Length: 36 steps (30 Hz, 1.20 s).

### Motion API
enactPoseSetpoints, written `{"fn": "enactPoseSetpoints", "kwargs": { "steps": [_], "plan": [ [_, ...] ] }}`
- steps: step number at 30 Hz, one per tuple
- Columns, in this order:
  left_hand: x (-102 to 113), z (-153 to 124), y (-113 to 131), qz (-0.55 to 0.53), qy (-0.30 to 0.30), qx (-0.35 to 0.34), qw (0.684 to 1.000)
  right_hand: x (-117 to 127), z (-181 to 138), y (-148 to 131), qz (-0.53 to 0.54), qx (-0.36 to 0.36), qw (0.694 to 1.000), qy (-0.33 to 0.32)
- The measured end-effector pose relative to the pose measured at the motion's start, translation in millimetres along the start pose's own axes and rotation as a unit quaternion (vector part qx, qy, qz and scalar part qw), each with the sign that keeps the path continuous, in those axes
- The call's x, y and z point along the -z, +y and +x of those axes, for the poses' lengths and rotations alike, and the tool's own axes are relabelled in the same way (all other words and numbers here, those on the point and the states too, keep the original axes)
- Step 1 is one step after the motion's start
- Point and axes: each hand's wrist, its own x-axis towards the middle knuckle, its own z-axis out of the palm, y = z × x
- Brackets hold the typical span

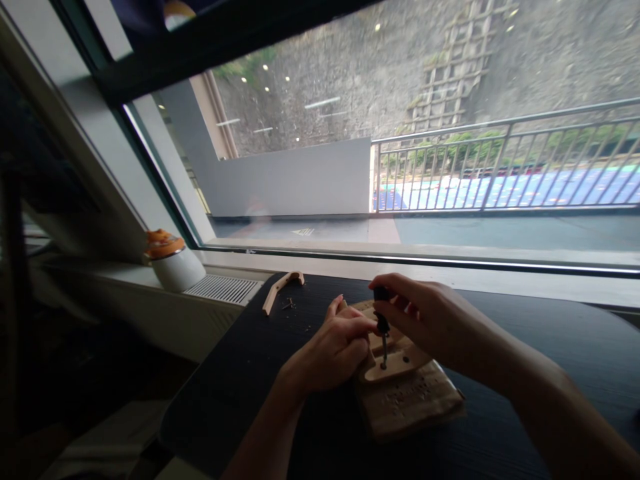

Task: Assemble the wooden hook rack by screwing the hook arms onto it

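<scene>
**Screwdriver upright on a drilled wooden piece**

A slip seems the main risk; if the screwdriver leans under uneven pressure, its tip could skid from the hole, right of lower centre in the frame, and gouge the wood or jab the nearby left hand; the wooden piece could also slide on the wooden block if poorly braced. The right hand's grip is closed round the dark handle, directly above the hole; the left hand's grip lies against the work just left of the tool, though overlap and shadow mean I cannot tell whether it clasps or merely steadies.
</scene>
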Motion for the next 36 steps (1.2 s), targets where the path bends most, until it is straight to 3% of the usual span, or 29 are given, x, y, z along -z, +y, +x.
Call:
{"fn": "enactPoseSetpoints", "kwargs": {
  "steps": [11, 15, 17, 21, 28, 36],
  "plan": [
    [-1.3, -2.0, 1.9, 0.067, 0.022, -0.048, 0.996, -0.3, 1.2, 2.2, -0.011, 0.004, 1.0, -0.001],
    [-1.9, -13.8, 9.4, 0.142, 0.105, -0.05, 0.983, -2.5, 0.6, 2.1, 0.002, 0.008, 1.0, -0.007],
    [-10.6, -26.3, 12.4, 0.164, 0.188, -0.022, 0.968, -3.3, 0.2, 1.4, 0.006, 0.011, 1.0, -0.009],
    [-46.2, -52.6, 13.8, 0.12, 0.278, 0.047, 0.952, -3.1, 0.9, 0.8, 0.005, 0.012, 1.0, -0.013],
    [-107.6, -65.2, 7.8, 0.019, 0.342, 0.154, 0.927, -0.3, 0.7, 1.2, 0.007, 0.025, 1.0, -0.008],
    [-120.9, -62.8, 5.9, -0.029, 0.363, 0.165, 0.916, 2.0, -2.7, 0.8, 0.023, 0.025, 0.999, -0.007]
  ]
}}
